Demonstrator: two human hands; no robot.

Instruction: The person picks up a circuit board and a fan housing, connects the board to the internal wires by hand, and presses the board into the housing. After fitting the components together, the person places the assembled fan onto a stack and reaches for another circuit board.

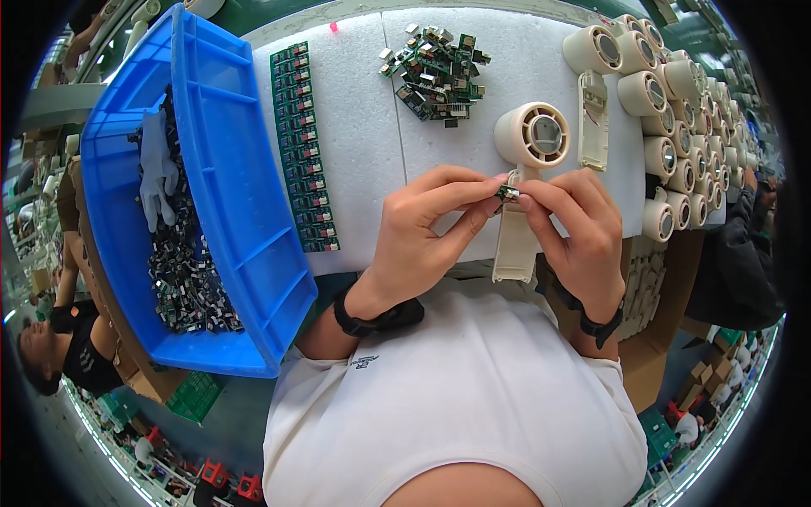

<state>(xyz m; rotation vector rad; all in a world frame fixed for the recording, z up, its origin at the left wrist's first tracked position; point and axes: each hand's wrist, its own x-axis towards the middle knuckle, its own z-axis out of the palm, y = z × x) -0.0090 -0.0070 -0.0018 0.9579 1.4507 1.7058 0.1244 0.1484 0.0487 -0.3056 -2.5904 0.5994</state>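
Between the fingertips of my left hand (431, 228) and my right hand (583, 232) is a small green circuit board (507, 193) with metal parts on it. Both hands pinch it from either side. Directly below it lies a cream handheld fan housing (515, 245), its handle open toward me and its round head (532, 135) pointing away. My fingers hide the upper part of the handle. Just right of the fan head, a second fan with an open handle (594, 127) lies on the white foam table top (355, 169).
A heap of loose circuit boards (438, 74) lies at the far middle. Left of it runs a long strip of joined boards (304, 148). A blue bin (228, 169) holding small parts and a glove (157, 169) stands at left. Many fan heads (684, 127) are stacked at right, above a cardboard box (667, 313).
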